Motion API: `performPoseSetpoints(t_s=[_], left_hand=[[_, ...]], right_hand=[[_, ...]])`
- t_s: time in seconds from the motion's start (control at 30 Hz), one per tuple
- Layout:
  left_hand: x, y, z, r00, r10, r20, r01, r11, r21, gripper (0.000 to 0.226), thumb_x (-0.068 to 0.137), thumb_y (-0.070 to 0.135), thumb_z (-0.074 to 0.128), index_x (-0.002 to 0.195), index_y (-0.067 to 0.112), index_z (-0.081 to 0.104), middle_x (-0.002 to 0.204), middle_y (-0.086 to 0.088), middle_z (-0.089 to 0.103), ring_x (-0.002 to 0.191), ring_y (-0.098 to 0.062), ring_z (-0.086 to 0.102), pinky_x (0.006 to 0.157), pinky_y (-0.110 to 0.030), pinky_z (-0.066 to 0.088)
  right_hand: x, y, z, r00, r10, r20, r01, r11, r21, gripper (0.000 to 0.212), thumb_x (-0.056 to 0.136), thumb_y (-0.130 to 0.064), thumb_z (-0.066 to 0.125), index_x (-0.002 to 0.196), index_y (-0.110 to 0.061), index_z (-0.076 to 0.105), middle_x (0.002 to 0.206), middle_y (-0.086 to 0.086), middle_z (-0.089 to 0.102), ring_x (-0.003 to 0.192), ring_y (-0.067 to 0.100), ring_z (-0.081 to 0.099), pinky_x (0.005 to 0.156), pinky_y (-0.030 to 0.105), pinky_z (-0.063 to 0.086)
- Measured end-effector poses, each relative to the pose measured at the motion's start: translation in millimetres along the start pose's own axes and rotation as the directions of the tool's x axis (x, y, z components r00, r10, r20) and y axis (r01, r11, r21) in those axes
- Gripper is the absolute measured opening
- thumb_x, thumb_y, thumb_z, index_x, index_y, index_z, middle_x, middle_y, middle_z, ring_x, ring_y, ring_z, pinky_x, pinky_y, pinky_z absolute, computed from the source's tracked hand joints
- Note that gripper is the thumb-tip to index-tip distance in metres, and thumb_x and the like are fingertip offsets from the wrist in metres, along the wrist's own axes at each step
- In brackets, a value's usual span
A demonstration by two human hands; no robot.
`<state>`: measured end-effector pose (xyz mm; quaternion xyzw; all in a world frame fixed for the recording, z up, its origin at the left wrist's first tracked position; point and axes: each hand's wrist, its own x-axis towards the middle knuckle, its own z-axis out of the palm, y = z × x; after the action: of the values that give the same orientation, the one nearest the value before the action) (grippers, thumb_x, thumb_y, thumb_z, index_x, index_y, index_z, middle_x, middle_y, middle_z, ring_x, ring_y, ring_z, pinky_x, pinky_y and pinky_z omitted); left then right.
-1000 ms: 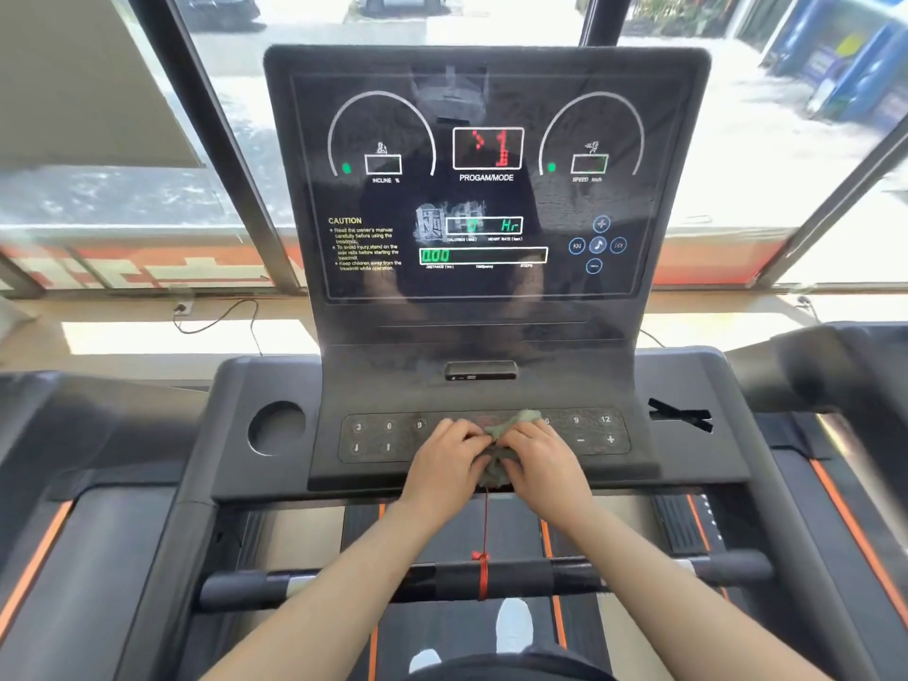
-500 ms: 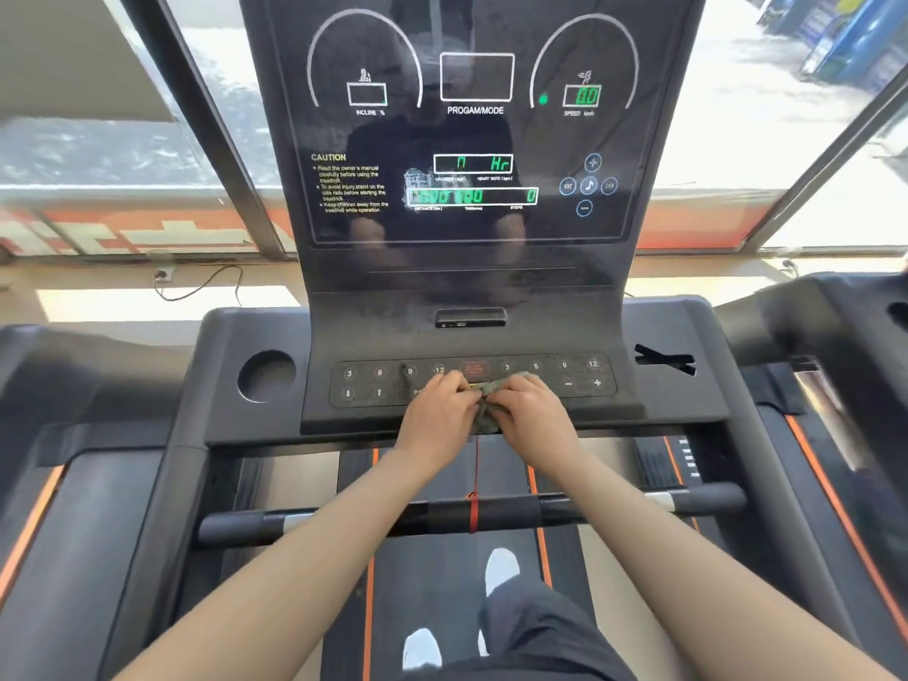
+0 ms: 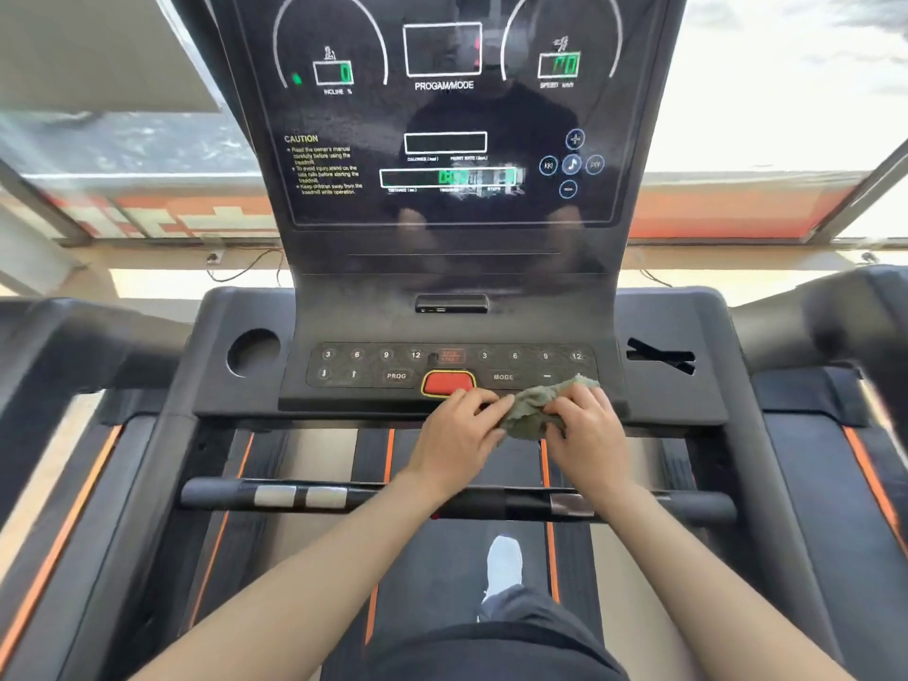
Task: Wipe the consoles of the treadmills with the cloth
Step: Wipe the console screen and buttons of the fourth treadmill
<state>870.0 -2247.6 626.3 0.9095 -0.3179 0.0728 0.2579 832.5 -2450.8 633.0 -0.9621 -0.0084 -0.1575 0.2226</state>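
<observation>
Sunlit windows (image 3: 786,90) behind the console (image 3: 663,395), my left hand (image 3: 454,437) and right hand (image 3: 589,432) both pinch the bunched cloth (image 3: 533,410) at 5 o'clock on the keypad (image 3: 373,366), wiping step in hand; next, I reckon, spread it and sweep toward 9 o'clock.

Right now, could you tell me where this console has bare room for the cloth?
Free: the ledge below the cup hole, left of the button panel. Crowded: left hand and right hand hold the cloth beside the red button.
</observation>
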Motion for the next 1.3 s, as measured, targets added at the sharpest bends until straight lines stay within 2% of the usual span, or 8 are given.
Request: performPoseSetpoints(t_s=[0.17,0.3,0.43,0.57,0.67,0.93,1.1,1.3], left_hand=[[5,15,12,0.998,-0.031,0.061,0.031,0.999,-0.01,0.05,0.079,0.021,0.078,0.127,0.015,0.066,0.112,-0.002,0.063,0.095,-0.025,0.059,0.076,-0.038,0.056],[11,16,17,0.999,-0.034,-0.032,0.036,0.998,0.05,0.035,0.081,0.036,0.06,0.107,0.015,0.071,0.097,-0.002,0.062,0.082,-0.024,0.057,0.065,-0.037,0.052],[27,19,25,0.992,0.061,-0.111,-0.052,0.995,0.087,0.016,0.085,0.026,0.062,0.089,0.013,0.071,0.088,-0.003,0.061,0.076,-0.024,0.055,0.064,-0.037,0.05],[37,25,30,0.99,0.1,-0.099,-0.091,0.992,0.089,0.004,0.084,0.016,0.07,0.084,0.012,0.07,0.085,-0.003,0.06,0.075,-0.024,0.054,0.063,-0.036,0.048],[32,18,26,0.989,0.089,-0.116,-0.078,0.992,0.102,0.005,0.086,0.013,0.069,0.081,0.011,0.07,0.082,-0.003,0.058,0.073,-0.025,0.052,0.061,-0.038,0.047],[-23,-37,-14,0.968,-0.063,-0.242,0.098,0.985,0.138,0.005,0.083,0.013,0.074,0.087,0.013,0.076,0.082,-0.001,0.062,0.074,-0.024,0.056,0.066,-0.033,0.048],[-57,-79,-37,0.93,-0.183,-0.319,0.246,0.955,0.168,0.005,0.086,0.018,0.072,0.089,0.016,0.077,0.084,0.0,0.062,0.075,-0.023,0.053,0.064,-0.036,0.049],[-86,-115,-71,0.86,-0.346,-0.375,0.42,0.897,0.136,0.021,0.091,0.026,0.06,0.092,0.016,0.078,0.083,0.0,0.063,0.073,-0.026,0.056,0.055,-0.035,0.05]], right_hand=[[-11,-7,11,0.999,0.023,0.036,-0.027,0.993,0.116,0.025,0.071,0.004,0.076,0.092,-0.009,0.075,0.091,0.004,0.064,0.086,0.03,0.057,0.078,0.034,0.049],[-14,-7,9,0.998,-0.018,0.062,0.009,0.99,0.141,0.031,0.073,0.003,0.078,0.101,-0.008,0.074,0.1,0.004,0.067,0.091,0.03,0.06,0.085,0.032,0.05],[-15,4,-5,1.0,0.024,0.006,-0.024,0.999,0.04,0.035,0.069,0.008,0.074,0.101,-0.006,0.072,0.1,0.006,0.067,0.091,0.033,0.058,0.086,0.036,0.048],[-13,9,-16,0.992,0.118,-0.043,-0.12,0.991,-0.058,0.029,0.068,0.007,0.073,0.094,-0.006,0.068,0.095,0.008,0.066,0.086,0.034,0.054,0.08,0.039,0.048],[-11,1,-10,0.995,0.1,-0.022,-0.101,0.993,-0.063,0.025,0.068,0.007,0.073,0.088,-0.006,0.064,0.089,0.008,0.063,0.084,0.033,0.054,0.075,0.041,0.05],[4,-51,31,0.985,-0.104,0.138,0.088,0.989,0.118,0.025,0.074,0.001,0.073,0.096,-0.008,0.067,0.093,0.006,0.063,0.088,0.03,0.058,0.077,0.038,0.051],[21,-91,60,0.937,-0.3,0.179,0.272,0.948,0.163,0.031,0.073,0.004,0.075,0.101,-0.006,0.071,0.096,0.01,0.064,0.088,0.032,0.061,0.081,0.039,0.052],[42,-136,95,0.85,-0.488,0.2,0.466,0.872,0.147,0.042,0.071,0.011,0.075,0.11,-0.004,0.07,0.107,0.012,0.063,0.096,0.033,0.06,0.091,0.039,0.051]])
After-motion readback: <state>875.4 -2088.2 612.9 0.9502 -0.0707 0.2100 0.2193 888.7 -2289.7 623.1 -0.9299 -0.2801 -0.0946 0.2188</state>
